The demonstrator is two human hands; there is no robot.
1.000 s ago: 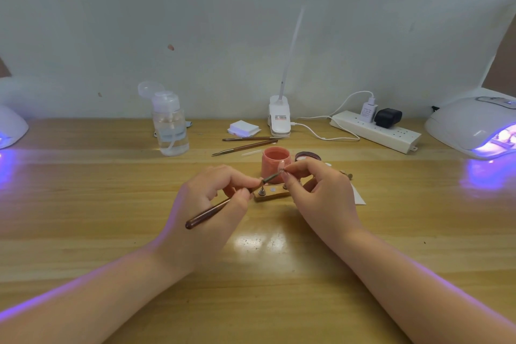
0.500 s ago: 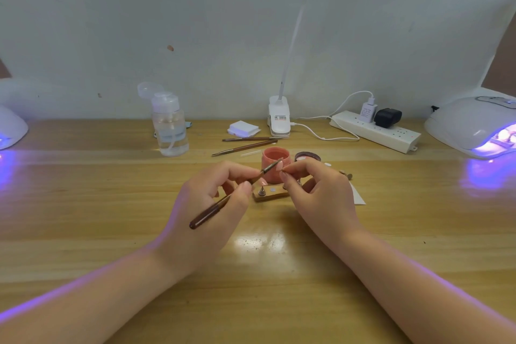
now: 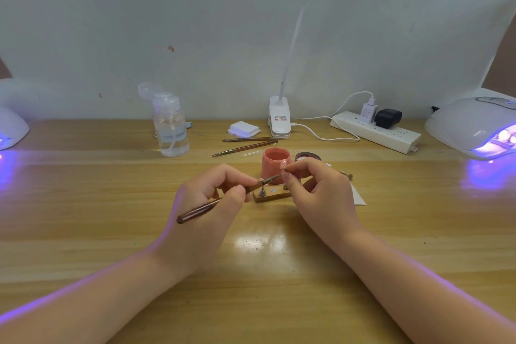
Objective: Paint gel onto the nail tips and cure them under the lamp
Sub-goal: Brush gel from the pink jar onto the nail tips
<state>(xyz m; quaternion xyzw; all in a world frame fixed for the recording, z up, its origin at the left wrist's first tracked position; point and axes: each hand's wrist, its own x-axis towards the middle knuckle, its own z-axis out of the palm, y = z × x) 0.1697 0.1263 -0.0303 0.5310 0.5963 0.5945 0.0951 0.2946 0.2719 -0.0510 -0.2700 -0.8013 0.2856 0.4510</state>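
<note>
My left hand [image 3: 208, 204] grips a dark brown gel brush [image 3: 201, 208], its bristle end pointing right toward my right hand. My right hand [image 3: 321, 193] pinches a small pale nail tip [image 3: 283, 164] between thumb and fingers, and the brush tip meets it. Just below stands a small wooden holder block [image 3: 272, 197] with metal pegs. Behind the hands sits an open pink gel jar [image 3: 276, 160], with its dark lid [image 3: 308, 156] to the right. A white curing lamp [image 3: 472, 126] glows violet at the far right.
A second glowing lamp [image 3: 11, 127] sits at the far left edge. A clear pump bottle [image 3: 171, 127], two spare brushes [image 3: 245, 145], a stack of white pads [image 3: 243, 129], a clip desk lamp [image 3: 280, 117] and a power strip [image 3: 374, 131] line the back. White paper [image 3: 358, 198] lies under my right hand.
The brush tip has risen slightly from the holder block toward the nail tip pinched in my right hand. Both hands stay in nearly the same place.
</note>
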